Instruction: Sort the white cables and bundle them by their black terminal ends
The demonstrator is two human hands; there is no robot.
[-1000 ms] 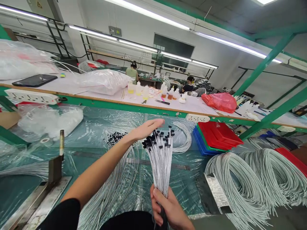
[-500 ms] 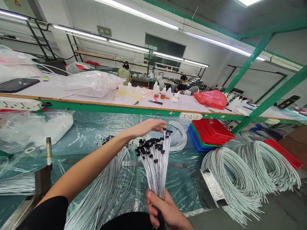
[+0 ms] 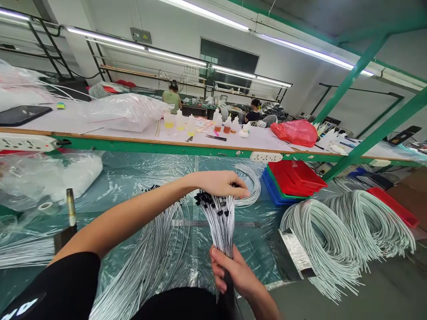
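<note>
My right hand is closed around a bundle of thin grey cables, holding it upright at the lower part. Small black connectors crowd the bundle's upper end. Over that end arches my left hand, its fingers curved around some of the connectors and partly hiding them. Left of the bundle, a larger spread of loose grey cables lies on the plastic-covered bench, with its own black ends beneath my left forearm. A steel ruler lies flat behind the bundle.
Red, green and blue trays are stacked at the right, near big coils of pale cable and a metal block. Bottles stand on the raised shelf. An upright post stands left. Two people sit farther back.
My left hand has moved right and slightly down, from reaching at one raised cable to curving over the connectors. My right hand and the bundle have risen a little and shifted right.
</note>
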